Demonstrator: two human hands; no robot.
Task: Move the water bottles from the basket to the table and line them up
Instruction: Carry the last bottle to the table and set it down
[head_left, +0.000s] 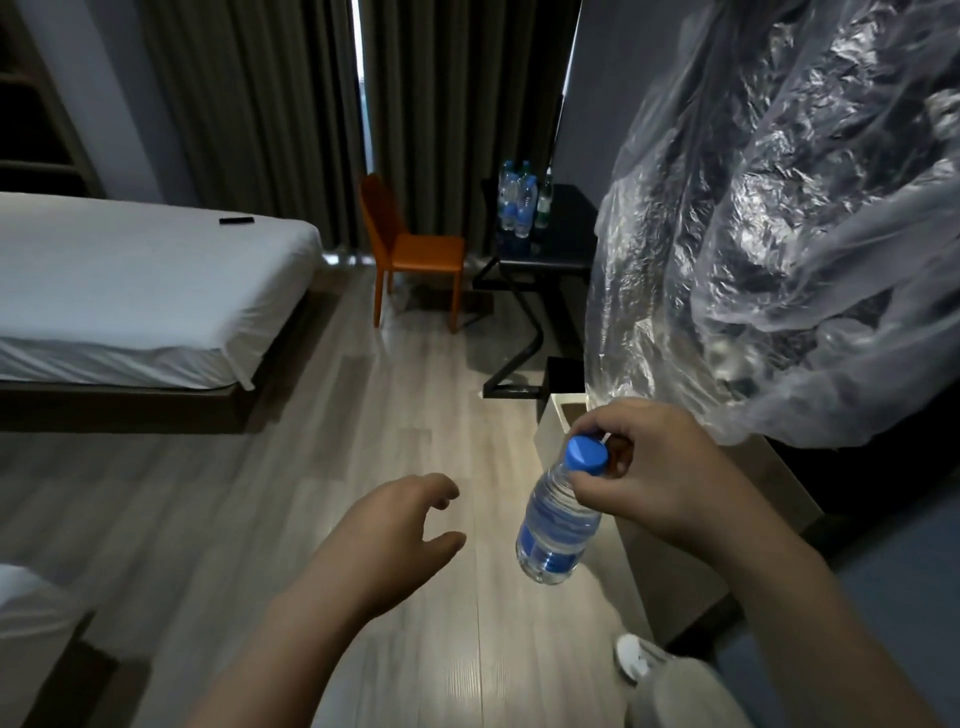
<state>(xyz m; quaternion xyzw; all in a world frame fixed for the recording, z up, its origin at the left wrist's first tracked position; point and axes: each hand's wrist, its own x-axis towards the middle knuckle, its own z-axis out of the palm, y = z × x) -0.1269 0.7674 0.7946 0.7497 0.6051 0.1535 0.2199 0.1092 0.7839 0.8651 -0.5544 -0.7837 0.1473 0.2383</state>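
Hanging by its blue cap (587, 453), the water bottle (558, 519) was pinched by the right hand (660, 483), apparently for carrying toward the far table (563, 260); the left hand (395, 535) hovered beside it, fingers loosely curled, holding nothing. Several bottles (519, 205) stood clustered on that table.

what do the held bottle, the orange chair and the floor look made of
The bottle in the right hand: clear thin plastic, glossy, water visible through it; blue cap looks opaque plastic. The orange chair: smooth uniform orange surface, perhaps leatherette or plastic; too far to tell. The floor: pale wood-look planks with grain and seams, slight sheen; laminate or wood.
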